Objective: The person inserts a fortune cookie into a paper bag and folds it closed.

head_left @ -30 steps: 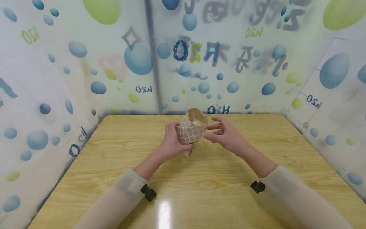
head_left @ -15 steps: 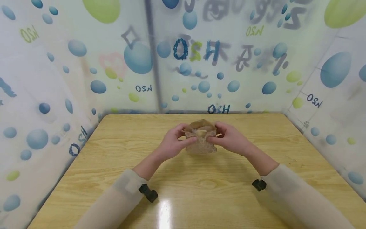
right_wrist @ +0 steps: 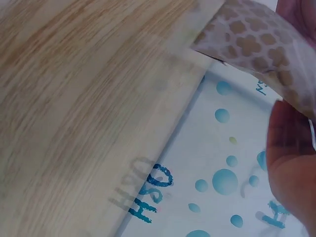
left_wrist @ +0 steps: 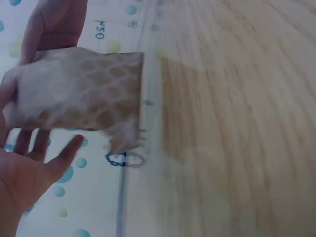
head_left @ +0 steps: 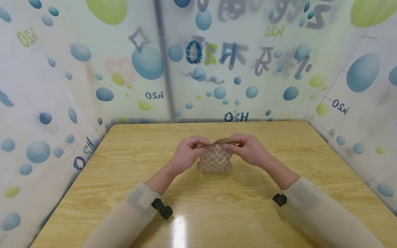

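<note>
A small brown paper bag (head_left: 215,161) with a white lattice print hangs between both hands above the table. My left hand (head_left: 185,155) pinches the bag's top edge at its left corner, thumb in front. On the other side, my right hand (head_left: 251,150) pinches the top edge at the right corner. The bag's mouth is drawn flat between them. In the left wrist view the printed bag (left_wrist: 94,89) spans the space between the hands. The right wrist view shows part of the bag (right_wrist: 256,44) beside the right hand (right_wrist: 294,163).
A wooden table (head_left: 223,206) lies beneath the hands, with a glare spot near its front. Behind it and on both sides stand pale walls (head_left: 204,86) printed with blue and green bubbles. Each sleeve cuff carries a small black device (head_left: 162,208).
The right hand came in and took the bag's right edge. The bag turned upright, and its gaping mouth has been pulled flat. Its patterned side now faces me.
</note>
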### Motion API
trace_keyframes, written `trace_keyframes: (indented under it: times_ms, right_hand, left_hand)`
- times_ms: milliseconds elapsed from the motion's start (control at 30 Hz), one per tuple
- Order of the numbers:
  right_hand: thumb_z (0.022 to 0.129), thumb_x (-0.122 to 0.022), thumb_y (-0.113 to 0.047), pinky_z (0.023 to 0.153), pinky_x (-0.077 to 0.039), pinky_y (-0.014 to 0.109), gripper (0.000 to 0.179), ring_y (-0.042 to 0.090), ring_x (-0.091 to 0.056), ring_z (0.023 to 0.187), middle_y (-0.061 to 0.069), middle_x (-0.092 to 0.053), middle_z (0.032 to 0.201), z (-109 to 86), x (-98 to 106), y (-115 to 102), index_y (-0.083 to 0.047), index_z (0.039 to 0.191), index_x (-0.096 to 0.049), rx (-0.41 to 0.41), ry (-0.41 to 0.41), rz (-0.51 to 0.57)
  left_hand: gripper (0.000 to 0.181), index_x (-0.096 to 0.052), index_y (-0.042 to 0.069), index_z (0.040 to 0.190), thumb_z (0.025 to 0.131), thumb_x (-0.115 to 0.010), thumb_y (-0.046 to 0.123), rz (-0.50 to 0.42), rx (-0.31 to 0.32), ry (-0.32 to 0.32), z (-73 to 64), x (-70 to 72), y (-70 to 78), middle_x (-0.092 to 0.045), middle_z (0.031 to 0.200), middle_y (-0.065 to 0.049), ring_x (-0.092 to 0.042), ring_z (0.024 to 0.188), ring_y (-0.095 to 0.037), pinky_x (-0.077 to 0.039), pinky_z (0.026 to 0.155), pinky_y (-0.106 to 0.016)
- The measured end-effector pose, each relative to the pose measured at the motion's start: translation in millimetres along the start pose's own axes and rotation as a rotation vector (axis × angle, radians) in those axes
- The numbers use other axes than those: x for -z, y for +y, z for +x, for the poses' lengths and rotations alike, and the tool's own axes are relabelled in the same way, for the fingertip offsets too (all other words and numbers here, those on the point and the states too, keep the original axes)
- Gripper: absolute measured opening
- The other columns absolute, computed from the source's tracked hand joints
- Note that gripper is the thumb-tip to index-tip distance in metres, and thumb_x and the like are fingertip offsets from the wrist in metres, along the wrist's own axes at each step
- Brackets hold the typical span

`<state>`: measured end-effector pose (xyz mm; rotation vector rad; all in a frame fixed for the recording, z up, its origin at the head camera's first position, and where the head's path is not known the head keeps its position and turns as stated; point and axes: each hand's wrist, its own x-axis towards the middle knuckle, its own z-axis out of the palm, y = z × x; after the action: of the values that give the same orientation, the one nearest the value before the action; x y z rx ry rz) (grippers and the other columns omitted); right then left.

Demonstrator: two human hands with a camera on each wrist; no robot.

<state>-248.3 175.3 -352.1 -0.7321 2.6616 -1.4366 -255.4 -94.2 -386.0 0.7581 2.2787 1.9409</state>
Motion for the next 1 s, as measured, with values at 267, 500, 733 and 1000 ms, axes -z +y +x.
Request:
trace_keyframes:
  times_ms: [267, 500, 733, 1000]
  right_hand:
    - [0.104, -0.077, -0.019, 0.083, -0.064, 0.032, 0.027, 0.022, -0.074, 0.101, 0.011, -0.074, 0.115, -1.9, 4.4, -1.3, -0.008, 0.129, -0.073, 0.017, -0.050, -0.047]
    - [0.100, -0.082, -0.013, 0.093, -0.065, 0.046, 0.066, 0.027, -0.071, 0.112, 0.016, -0.063, 0.139, -7.6, 3.5, 6.0, -0.014, 0.158, -0.051, 0.201, 0.015, -0.152]
    - [0.098, -0.082, -0.005, 0.085, -0.065, 0.044, 0.046, 0.019, -0.062, 0.110, 0.007, -0.064, 0.131, -9.9, 4.0, 5.0, -0.016, 0.141, -0.071, 0.412, 0.043, -0.227]
    - [0.100, -0.080, -0.009, 0.083, -0.062, 0.037, 0.026, 0.018, -0.062, 0.104, 0.007, -0.063, 0.131, -12.1, 3.5, 1.4, -0.017, 0.125, -0.079, 0.375, 0.011, -0.281]
  left_hand:
    - [0.066, -0.053, 0.018, 0.158, 0.100, -0.083, 0.016, 0.094, 0.001, -0.088, -3.2, 6.6, 6.8, -0.062, 0.150, -0.010, -0.071, 0.121, -0.028, -0.065, 0.094, -0.042]
    - [0.069, -0.041, 0.015, 0.159, 0.101, -0.078, 0.007, 0.273, -0.213, -0.080, -12.4, 4.3, 3.5, -0.055, 0.149, -0.014, -0.071, 0.117, -0.031, -0.066, 0.089, -0.041]
    - [0.045, -0.059, 0.008, 0.143, 0.102, -0.077, 0.006, 0.416, -0.364, -0.080, -16.6, 3.9, 3.0, -0.058, 0.139, -0.015, -0.063, 0.118, -0.028, -0.065, 0.081, -0.028]
    - [0.035, -0.068, 0.010, 0.135, 0.102, -0.078, 0.010, 0.479, -0.410, -0.090, -14.7, 3.5, 3.7, -0.060, 0.135, -0.012, -0.062, 0.119, -0.024, -0.065, 0.083, -0.027]
